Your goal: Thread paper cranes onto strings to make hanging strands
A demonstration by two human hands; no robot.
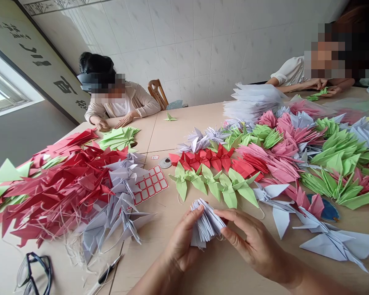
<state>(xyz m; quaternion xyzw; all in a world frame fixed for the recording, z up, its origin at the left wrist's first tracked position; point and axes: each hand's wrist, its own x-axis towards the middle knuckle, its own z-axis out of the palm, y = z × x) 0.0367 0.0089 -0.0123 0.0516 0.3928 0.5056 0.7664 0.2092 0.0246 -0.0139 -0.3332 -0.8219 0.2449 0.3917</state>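
A compact bundle of folded white-lilac paper pieces (205,225) is held up near the front middle of the table. My left hand (184,237) is closed round its left side, with the thumb on top. At the bundle's right edge, my right hand (252,241) pinches it between thumb and fingers. A thin string shows near the right fingertips. Just beyond my hands lies a row of green folded paper stars (213,184), with red ones (203,157) behind. Larger white folded pieces (326,233) rest to the right of my right hand.
Red folded paper (70,184) is heaped at left, with loose strings. Glasses (35,272) and a pointed black-handled tool (109,270) lie front left. A label sheet (152,184) is mid-table. Pink and green bundles fill the right. Two people (119,98) (295,73) sit opposite.
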